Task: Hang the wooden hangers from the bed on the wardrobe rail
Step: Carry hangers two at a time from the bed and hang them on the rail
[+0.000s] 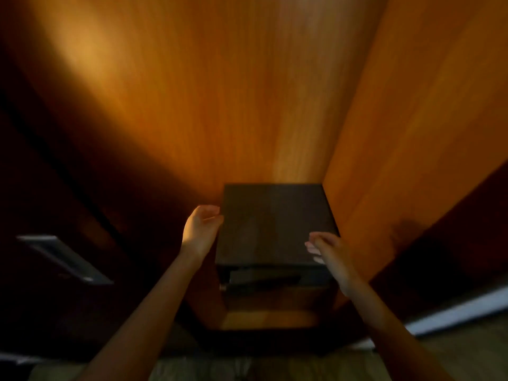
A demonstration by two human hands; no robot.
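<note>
I am facing into the wardrobe [220,92], whose orange wooden back and right side wall fill the upper and right of the frame; I judge I am here because the rail is somewhere above, but no rail shows in this view. A dark door panel with a pale metal handle [64,258] takes up the left side. In the lower centre, pushed into the back right corner, stands a dark box-like cabinet [275,224], probably a safe, with a dim recess below its top; I cannot tell what, if anything, is inside.

My left hand [199,229] hangs by the cabinet's left edge, fingers loosely curled and grasping nothing. My right hand [328,251] hovers over its front right corner, fingers extended and released, also empty.

No wooden hangers and no bed are in sight, so I judge I must fetch one.
</note>
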